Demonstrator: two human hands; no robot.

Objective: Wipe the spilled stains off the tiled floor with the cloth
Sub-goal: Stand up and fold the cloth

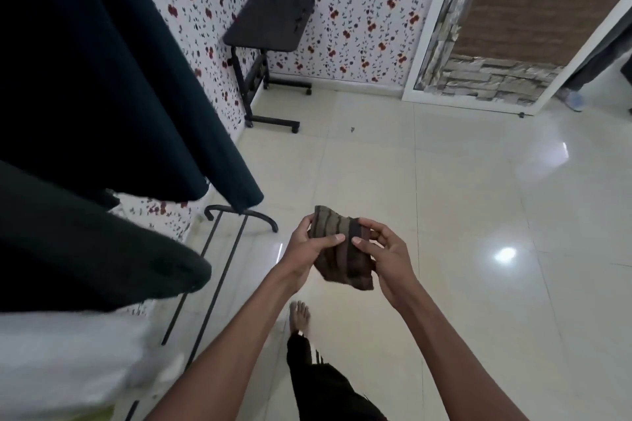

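Our left hand (309, 246) and right hand (383, 249) grip the cloth (337, 251); glossy tiles (461, 215) below, table (270, 22) beyond.

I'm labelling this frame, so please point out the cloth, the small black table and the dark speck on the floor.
cloth (337, 249): head view, on its striped middle between the hands.
small black table (270, 22): head view, on the tabletop.
dark speck (352, 129): head view, on the speck itself, on the tiles.

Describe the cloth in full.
The cloth is a small brown piece with darker stripes, soft and towel-like, bunched or folded rather than spread. It is held in the air above the tiled floor, touching nothing else. The left hand and right hand pinch its opposite sides, thumbs on top.
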